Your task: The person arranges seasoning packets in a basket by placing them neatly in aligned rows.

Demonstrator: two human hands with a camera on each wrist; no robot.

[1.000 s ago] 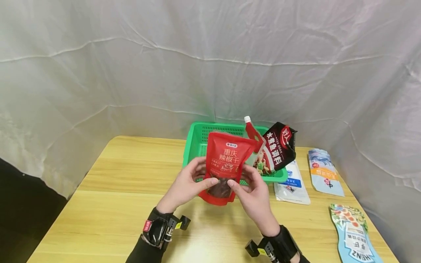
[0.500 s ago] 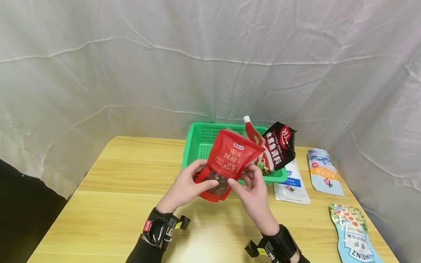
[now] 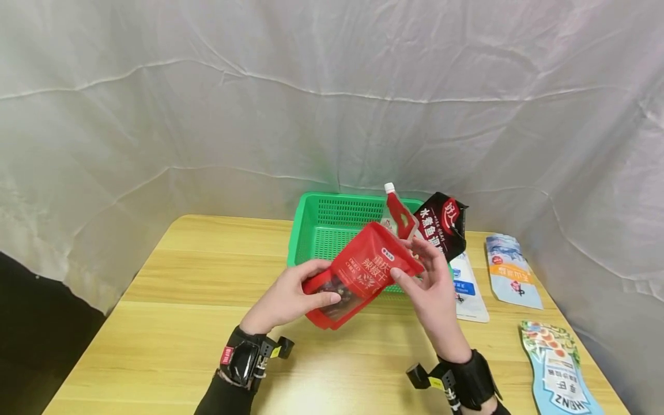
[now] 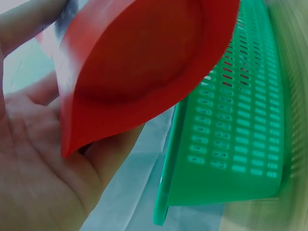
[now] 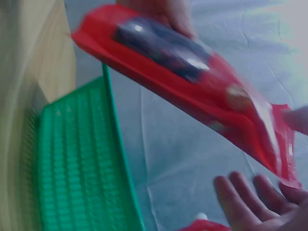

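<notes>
A red stand-up pouch [image 3: 363, 271] with a clear window hangs tilted above the table, just in front of a green plastic basket [image 3: 311, 225]. My left hand [image 3: 324, 282] grips its lower end, thumb on the front. My right hand [image 3: 410, 262] holds the upper end between thumb and fingers. In the left wrist view the pouch's red base [image 4: 144, 62] lies against my palm [image 4: 33, 159], with the basket wall [image 4: 240, 144] beside it. Seen from the right wrist, the pouch [image 5: 192, 91] slants over the basket [image 5: 72, 168] with my fingers [image 5: 245, 197] spread below its top corner.
A red spouted sauce pouch [image 3: 396, 210] and a black packet [image 3: 441, 227] lean at the basket's right end. Three flat packets lie on the wooden table [image 3: 181, 323] to the right: white-blue [image 3: 467, 288], pale blue-orange [image 3: 510, 268], and a Heinz one [image 3: 557, 369]. White cloth hangs behind.
The pouch has tipped from upright to slanting, top toward the right. My right hand has shifted from its lower part to its upper end. My left hand kept hold of the bottom.
</notes>
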